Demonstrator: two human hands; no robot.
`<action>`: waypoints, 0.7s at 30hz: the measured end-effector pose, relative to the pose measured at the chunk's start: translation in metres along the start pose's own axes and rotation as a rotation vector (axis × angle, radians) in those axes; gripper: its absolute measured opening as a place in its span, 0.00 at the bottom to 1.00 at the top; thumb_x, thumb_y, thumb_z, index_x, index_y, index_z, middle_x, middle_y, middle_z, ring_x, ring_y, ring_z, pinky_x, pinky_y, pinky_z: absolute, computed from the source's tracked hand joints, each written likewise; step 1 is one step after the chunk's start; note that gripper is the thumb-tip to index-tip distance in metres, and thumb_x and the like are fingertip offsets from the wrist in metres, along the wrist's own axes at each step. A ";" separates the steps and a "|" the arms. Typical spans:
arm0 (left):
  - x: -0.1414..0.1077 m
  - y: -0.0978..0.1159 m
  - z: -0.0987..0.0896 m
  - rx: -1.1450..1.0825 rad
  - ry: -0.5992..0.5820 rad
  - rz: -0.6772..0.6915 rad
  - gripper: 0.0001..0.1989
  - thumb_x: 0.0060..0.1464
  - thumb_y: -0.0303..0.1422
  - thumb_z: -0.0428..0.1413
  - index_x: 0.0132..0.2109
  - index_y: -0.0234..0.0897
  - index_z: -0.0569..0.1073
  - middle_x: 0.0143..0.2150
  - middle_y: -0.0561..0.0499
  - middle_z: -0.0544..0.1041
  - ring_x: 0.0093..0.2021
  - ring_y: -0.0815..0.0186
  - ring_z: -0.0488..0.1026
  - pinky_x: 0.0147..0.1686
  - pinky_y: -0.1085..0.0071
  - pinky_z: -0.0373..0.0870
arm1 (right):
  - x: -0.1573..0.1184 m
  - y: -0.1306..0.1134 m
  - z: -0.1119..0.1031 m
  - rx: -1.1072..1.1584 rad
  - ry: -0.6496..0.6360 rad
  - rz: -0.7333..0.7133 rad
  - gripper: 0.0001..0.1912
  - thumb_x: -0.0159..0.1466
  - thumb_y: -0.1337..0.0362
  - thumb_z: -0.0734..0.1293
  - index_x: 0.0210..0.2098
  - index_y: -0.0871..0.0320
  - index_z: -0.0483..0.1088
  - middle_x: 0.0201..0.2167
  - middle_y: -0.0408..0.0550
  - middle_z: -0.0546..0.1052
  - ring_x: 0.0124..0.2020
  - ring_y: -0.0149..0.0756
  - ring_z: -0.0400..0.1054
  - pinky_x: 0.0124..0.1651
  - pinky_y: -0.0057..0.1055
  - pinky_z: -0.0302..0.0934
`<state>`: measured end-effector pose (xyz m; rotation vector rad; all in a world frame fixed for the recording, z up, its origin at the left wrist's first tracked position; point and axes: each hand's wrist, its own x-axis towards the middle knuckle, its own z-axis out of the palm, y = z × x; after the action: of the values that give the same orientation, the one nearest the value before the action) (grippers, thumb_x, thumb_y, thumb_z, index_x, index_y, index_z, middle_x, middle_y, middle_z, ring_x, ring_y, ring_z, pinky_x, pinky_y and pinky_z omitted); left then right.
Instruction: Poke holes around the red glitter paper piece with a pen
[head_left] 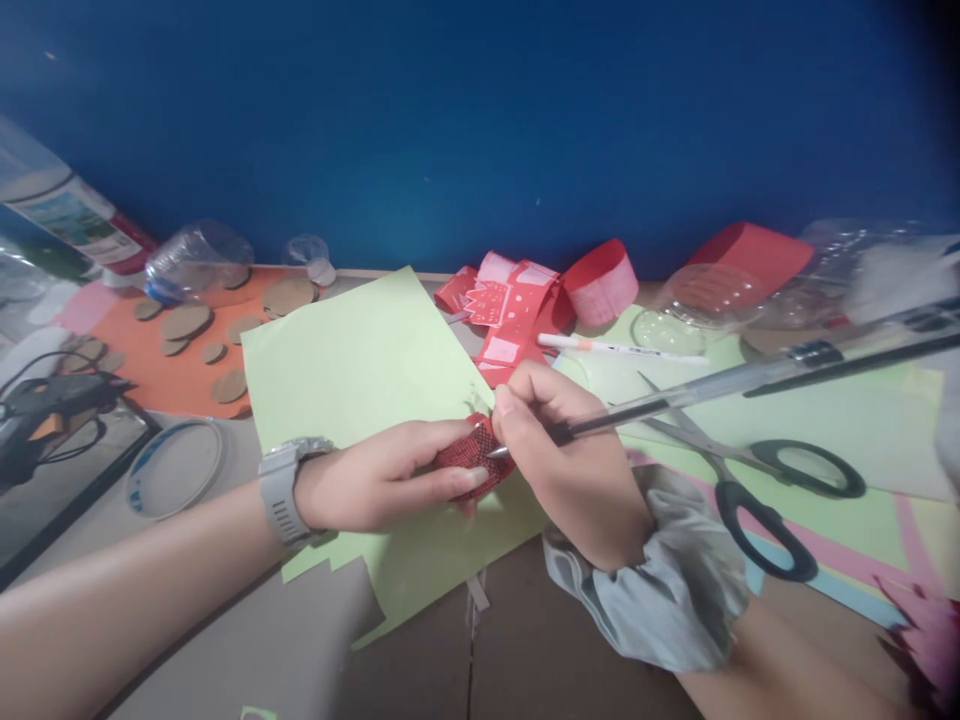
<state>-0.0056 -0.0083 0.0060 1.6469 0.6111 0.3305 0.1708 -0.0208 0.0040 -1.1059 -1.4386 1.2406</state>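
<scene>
1. My left hand pinches the red patterned piece between thumb and fingers, over the light green sheet.
2. My right hand is curled at the piece's edge; the pen crosses it, tip at the piece, contact unclear.
3. Scissors lie open to the right.

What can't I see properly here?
- Head view: part of the red piece, hidden by the left hand.
- Head view: the pen's far end, cut off by the right edge.
- Head view: the words on the bottle label, too small and blurred.
- Head view: the left forearm's end, cut off by the edge.
</scene>
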 end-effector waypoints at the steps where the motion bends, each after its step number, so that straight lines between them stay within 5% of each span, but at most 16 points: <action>1: 0.000 0.000 0.000 0.003 0.001 0.001 0.10 0.66 0.34 0.45 0.38 0.33 0.64 0.33 0.47 0.72 0.32 0.67 0.70 0.34 0.74 0.67 | 0.000 0.000 0.000 -0.002 -0.003 0.004 0.16 0.63 0.71 0.59 0.22 0.56 0.50 0.17 0.35 0.52 0.20 0.24 0.47 0.21 0.24 0.45; 21: -0.001 0.000 -0.001 0.027 -0.003 0.007 0.10 0.66 0.33 0.45 0.38 0.32 0.65 0.33 0.48 0.72 0.32 0.68 0.68 0.33 0.74 0.66 | 0.000 -0.002 0.000 -0.031 0.011 0.008 0.15 0.64 0.69 0.58 0.22 0.56 0.51 0.18 0.36 0.52 0.20 0.25 0.47 0.21 0.24 0.46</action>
<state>-0.0065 -0.0082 0.0061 1.6757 0.6101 0.3254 0.1703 -0.0209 0.0058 -1.1390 -1.4513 1.2200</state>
